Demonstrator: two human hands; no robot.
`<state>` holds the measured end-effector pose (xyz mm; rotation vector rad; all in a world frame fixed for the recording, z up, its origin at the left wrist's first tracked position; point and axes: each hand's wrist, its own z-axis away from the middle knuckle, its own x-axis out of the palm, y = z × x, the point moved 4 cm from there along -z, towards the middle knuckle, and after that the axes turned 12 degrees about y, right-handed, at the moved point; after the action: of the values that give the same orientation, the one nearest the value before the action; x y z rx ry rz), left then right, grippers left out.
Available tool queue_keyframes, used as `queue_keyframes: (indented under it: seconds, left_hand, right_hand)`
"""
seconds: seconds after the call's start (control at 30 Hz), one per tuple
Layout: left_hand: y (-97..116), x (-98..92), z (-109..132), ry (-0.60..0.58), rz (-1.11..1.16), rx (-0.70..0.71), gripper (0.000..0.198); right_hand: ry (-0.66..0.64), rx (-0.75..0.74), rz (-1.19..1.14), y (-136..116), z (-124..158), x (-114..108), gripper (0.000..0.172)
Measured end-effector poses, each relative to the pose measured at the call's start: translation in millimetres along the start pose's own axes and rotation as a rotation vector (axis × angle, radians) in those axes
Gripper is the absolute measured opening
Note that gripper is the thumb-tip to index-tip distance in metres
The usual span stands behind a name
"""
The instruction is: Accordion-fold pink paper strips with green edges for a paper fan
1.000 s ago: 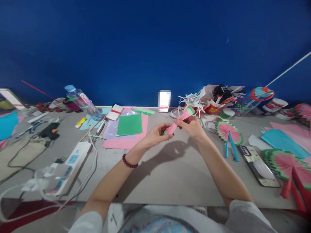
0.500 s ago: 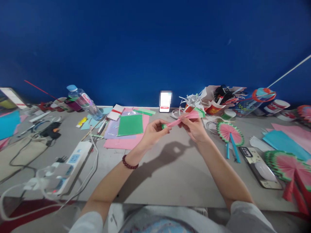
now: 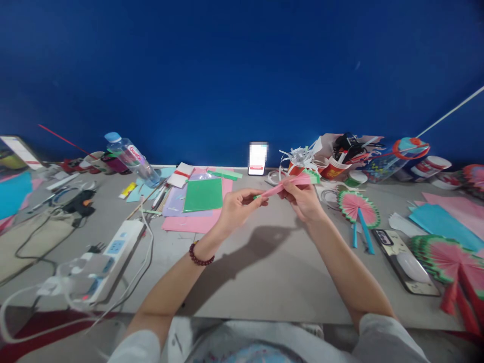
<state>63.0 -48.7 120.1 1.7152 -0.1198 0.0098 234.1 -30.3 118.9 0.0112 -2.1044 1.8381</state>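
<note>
A pleated strip of pink paper with green edges is held above the grey table between both hands. My left hand, with a dark bead bracelet on the wrist, pinches its near end. Around the strip's far part, fingers closed, is my right hand. The far end of the strip fans out slightly, showing the green edge.
Sheets of green, pink and purple paper lie behind my left hand. A finished paper fan with blue sticks lies right of my right hand, with a phone and more fans beyond. A power strip, cables and a bottle are left.
Both hands have risen slightly with the pleated strip, which now lies flatter and more pressed together. My left hand's fingers have closed tighter on its near end.
</note>
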Motion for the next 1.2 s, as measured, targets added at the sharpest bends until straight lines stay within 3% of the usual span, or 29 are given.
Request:
queue_keyframes:
  seconds: [0.2,0.43,0.57,0.93,1.0,1.2]
  left_hand:
    - [-4.0,-0.2,-3.2,0.000,0.039,-0.042,0.027]
    - [-17.9,3.4,-9.4,-0.001,0.126,-0.242,0.027]
    - [-21.9,3.9,-10.5,0.017,0.124,-0.242,0.027]
    - [-19.6,-1.8,-13.3,-0.025,0.056,-0.215,0.024]
    - [-18.0,-2.4,-12.6,-0.060,0.028,-0.191,0.021]
    - [-20.4,2.1,-10.2,-0.321,0.014,-0.245,0.027]
  right_hand:
    - [0.066,0.018,0.036,1.9,0.7,-0.7,0.039]
    - [0.134,0.081,0.065,17.2,-3.4,-3.5,0.033]
    - [0.133,0.081,0.075,19.5,-4.2,-4.0,0.032]
    - [-0.045,0.038,0.124,9.8,3.5,6.2,0.030]
    - [-0.064,0.023,0.150,10.3,3.2,6.6,0.025]
    - [-0.181,0.027,0.233,13.8,1.9,6.1,0.018]
